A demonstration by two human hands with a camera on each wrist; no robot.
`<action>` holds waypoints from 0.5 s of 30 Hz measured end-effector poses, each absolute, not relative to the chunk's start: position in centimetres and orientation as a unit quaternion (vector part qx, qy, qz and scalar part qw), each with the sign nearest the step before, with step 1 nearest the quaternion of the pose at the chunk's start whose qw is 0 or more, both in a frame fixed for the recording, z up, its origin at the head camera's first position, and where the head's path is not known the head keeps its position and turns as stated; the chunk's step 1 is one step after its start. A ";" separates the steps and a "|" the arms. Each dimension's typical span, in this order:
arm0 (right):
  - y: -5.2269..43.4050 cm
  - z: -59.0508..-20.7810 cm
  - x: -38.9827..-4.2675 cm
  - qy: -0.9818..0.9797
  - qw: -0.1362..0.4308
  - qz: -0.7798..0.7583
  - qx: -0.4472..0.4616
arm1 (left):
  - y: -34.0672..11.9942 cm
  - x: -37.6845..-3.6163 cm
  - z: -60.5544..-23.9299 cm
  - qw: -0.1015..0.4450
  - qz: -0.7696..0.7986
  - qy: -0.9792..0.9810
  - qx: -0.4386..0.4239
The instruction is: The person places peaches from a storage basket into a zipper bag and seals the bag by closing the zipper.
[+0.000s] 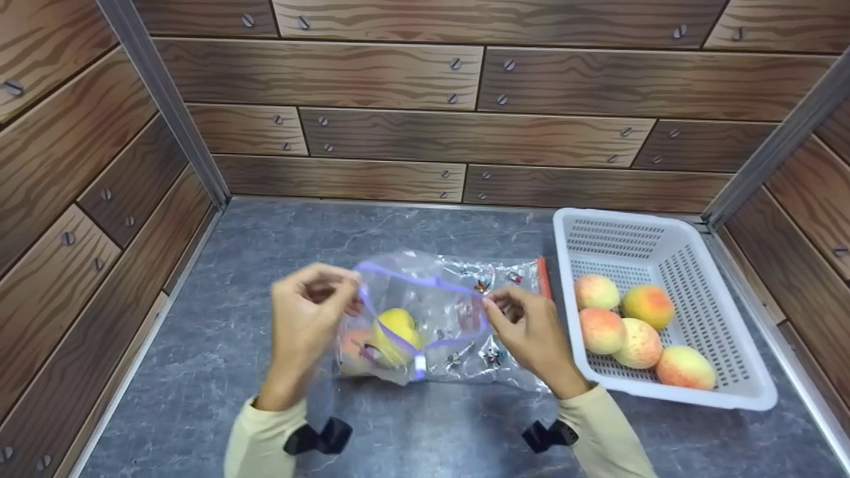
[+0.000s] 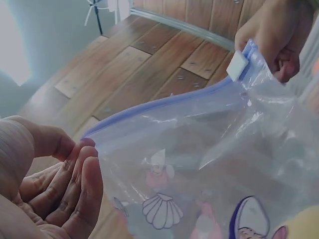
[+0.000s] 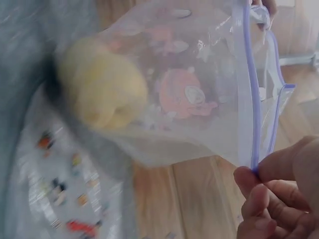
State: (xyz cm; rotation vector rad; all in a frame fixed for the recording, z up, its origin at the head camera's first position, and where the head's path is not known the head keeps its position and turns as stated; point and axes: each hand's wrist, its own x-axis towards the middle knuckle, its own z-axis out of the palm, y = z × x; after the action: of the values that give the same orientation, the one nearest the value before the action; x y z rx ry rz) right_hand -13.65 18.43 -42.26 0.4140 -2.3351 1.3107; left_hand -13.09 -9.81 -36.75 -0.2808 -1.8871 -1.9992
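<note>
Both hands are pinching the purple zip edge of the clear bag [image 1: 425,318]: left hand [image 1: 309,312] at 9 o'clock, right hand [image 1: 531,328] at 3. The bag hangs over the counter [image 1: 265,265], yellow fruit [image 1: 396,335] inside. One slipped pinch and I reckon the fruit spills out.

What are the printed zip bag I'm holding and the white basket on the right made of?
The clear cartoon-printed zip bag with purple seal looks like thin glossy plastic film: it crinkles, and the yellow fruit shows through. The white perforated basket looks like rigid moulded plastic, smooth and slightly shiny.
</note>
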 end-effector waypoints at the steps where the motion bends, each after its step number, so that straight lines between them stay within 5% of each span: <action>1: 18.1 -41.8 -13.8 -0.834 0.219 0.482 0.155 | -10.2 -13.2 -36.2 0.200 -0.708 -0.669 -0.104; 5: 17.5 -41.0 -13.9 -0.817 0.237 0.498 0.168 | -10.7 -13.3 -35.2 0.208 -0.708 -0.666 -0.111; 15: 19.6 -42.5 -13.7 -0.849 0.206 0.471 0.121 | -9.2 -13.8 -37.3 0.115 -0.719 -0.675 -0.117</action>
State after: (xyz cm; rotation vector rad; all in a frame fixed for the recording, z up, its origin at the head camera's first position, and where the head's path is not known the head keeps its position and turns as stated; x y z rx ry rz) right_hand -13.73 19.63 -42.47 0.3376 -2.3660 1.3123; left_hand -13.82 -9.17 -37.33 -0.3441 -1.9775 -2.1074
